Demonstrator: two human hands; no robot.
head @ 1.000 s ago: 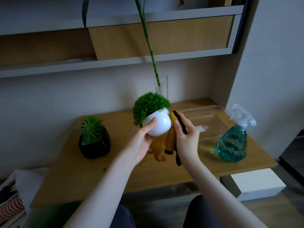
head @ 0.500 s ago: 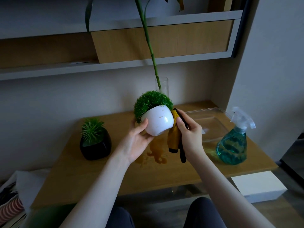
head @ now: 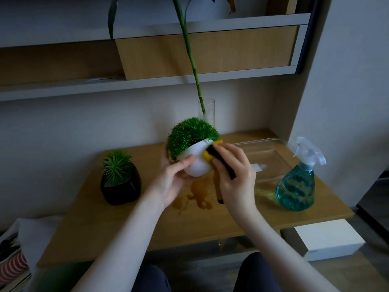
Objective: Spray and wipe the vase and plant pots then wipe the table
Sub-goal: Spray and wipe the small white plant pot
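Above the table's [head: 105,224] middle, my left hand [head: 174,182] grips the white pot [head: 199,165]; my right hand [head: 233,175] presses the cloth [head: 208,155] against it. I should rotate the pot steadily, wiping near the rim.

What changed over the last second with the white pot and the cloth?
The right hand moved the yellow-and-black cloth up onto the white pot near its rim; the pot tilted further left. The left hand kept holding the pot. Black pot and spray bottle stayed put.

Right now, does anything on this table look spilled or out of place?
Yes. A brown liquid stain lies spilled on the table, below the white pot the hands hold up. Nothing else stands out.
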